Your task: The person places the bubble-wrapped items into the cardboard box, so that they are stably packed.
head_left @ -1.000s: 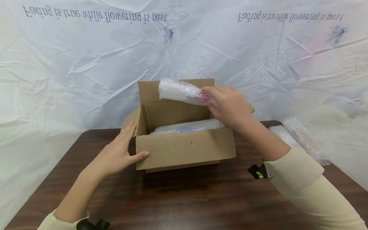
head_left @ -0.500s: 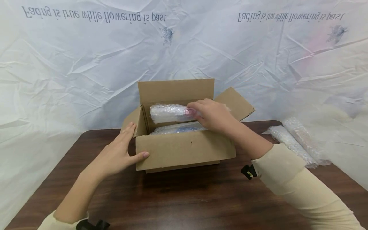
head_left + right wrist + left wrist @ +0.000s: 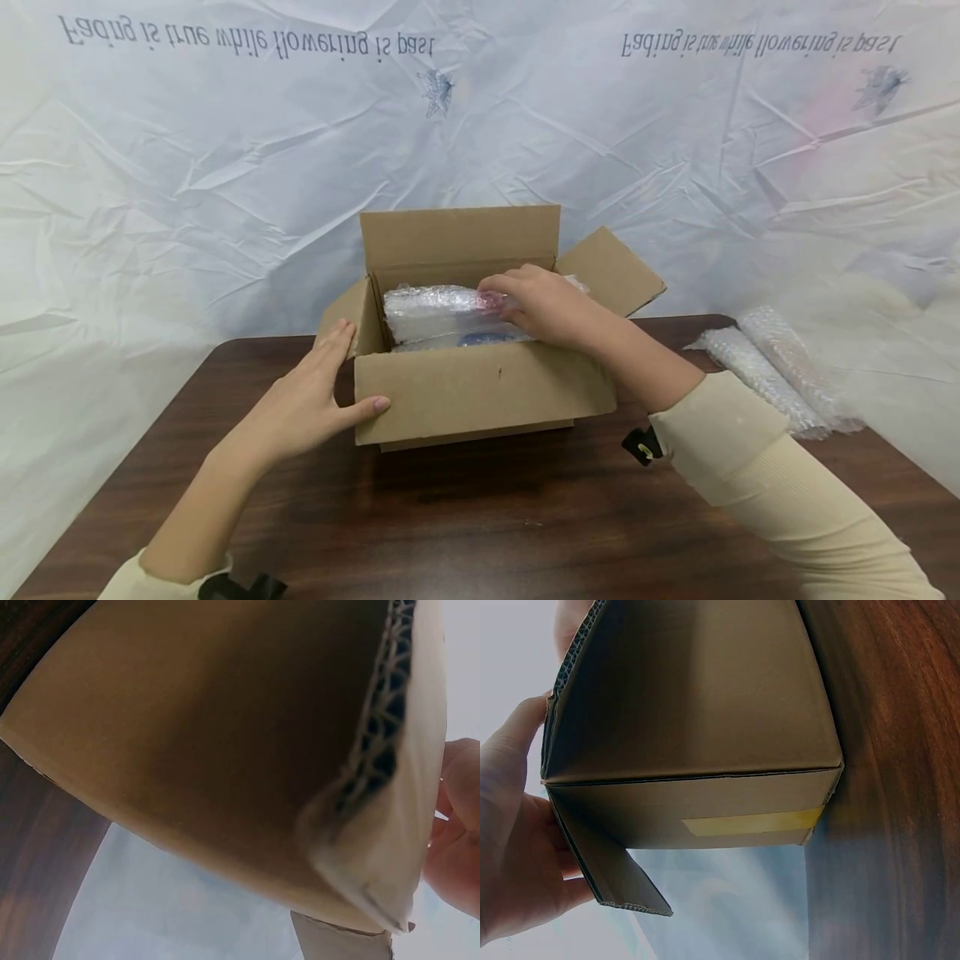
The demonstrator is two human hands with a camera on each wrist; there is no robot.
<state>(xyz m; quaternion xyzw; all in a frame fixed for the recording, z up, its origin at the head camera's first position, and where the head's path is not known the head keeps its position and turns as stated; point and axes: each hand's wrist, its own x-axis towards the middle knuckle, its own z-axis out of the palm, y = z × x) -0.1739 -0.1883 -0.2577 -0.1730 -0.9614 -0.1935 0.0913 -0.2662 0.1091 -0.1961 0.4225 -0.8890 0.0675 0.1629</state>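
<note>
My right hand (image 3: 542, 305) reaches into the cardboard box (image 3: 480, 392) from the right. Thumb and fingers grip the pinkish end of a bubble-wrapped bundle (image 3: 431, 310), which lies lengthwise inside toward the back. In front of it a second bubble-wrapped item (image 3: 487, 339) with a blue patch shows just above the front edge. My left hand (image 3: 311, 396) rests at the box's front left corner, thumb on the front flap and extended fingers along the left flap (image 3: 611, 859). The wrist views look at the box from outside, so its contents are hidden there.
Two more bubble-wrapped rolls (image 3: 772, 375) lie side by side at the right of the dark wooden table (image 3: 480, 517). The box's flaps stand open, with the right flap (image 3: 615, 271) spread outward. A pale printed cloth (image 3: 225, 167) hangs behind the table.
My right hand has lowered the bubble-wrapped bundle from above the box down into it, moving slightly left. The left hand and the box have stayed in place.
</note>
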